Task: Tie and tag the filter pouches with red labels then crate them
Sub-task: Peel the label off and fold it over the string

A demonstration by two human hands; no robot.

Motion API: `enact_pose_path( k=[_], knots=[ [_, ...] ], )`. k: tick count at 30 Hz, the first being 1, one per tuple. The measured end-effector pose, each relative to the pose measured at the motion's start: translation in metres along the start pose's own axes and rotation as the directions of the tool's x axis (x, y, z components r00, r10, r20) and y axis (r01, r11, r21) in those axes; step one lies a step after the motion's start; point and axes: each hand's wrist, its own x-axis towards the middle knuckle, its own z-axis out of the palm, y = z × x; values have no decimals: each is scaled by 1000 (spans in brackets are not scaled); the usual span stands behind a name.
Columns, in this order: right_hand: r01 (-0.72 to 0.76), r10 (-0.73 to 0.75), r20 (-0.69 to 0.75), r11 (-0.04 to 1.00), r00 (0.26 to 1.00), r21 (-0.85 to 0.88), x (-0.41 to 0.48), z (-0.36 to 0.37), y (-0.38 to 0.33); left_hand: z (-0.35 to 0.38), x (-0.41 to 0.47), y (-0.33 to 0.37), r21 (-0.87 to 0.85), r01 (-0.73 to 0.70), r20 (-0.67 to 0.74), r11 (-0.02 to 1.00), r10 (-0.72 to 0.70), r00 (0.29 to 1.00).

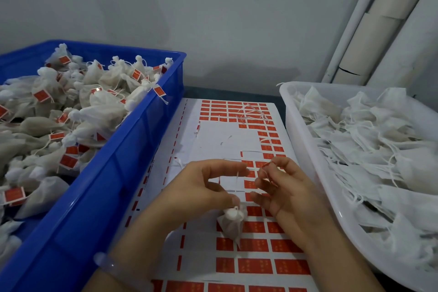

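The left hand (201,187) pinches the neck of a small white fabric filter pouch (231,223), which hangs upright over the white sticker sheet's (213,140) near half. The pouch's thin white string (237,176) rises straight up. Just right of it, the right hand (284,187) seems to pinch a red label (267,165).

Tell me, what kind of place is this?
Probably a small packing workshop: a blue crate heaped with tagged pouches, a white tub of untagged ones, and a sheet of red labels between them.

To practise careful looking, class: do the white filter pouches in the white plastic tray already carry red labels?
No, the white filter pouches in the white plastic tray show only white strings.
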Motion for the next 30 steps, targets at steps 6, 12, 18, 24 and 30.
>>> enact_pose_path(
  k=[6,12,18,24,30],
  knots=[
    [158,-181,-30,921,983,-356,-7,6,-1,0,-1,0,-12,-12,15,1000,12,1000],
    [229,-244,-16,930,970,-288,-8,6,-2,1,-1,2,-20,-46,53,999,47,997],
    [285,-271,92,878,958,-386,-10,5,-6,2,-1,1,-7,-60,79,998,60,995],
    [211,-162,153,891,975,-402,-11,4,-10,2,-1,1,-9,-100,111,995,100,989],
    [195,-168,100,891,981,-410,-9,0,-9,2,-2,0,-37,-101,163,994,106,981]
  ],
)
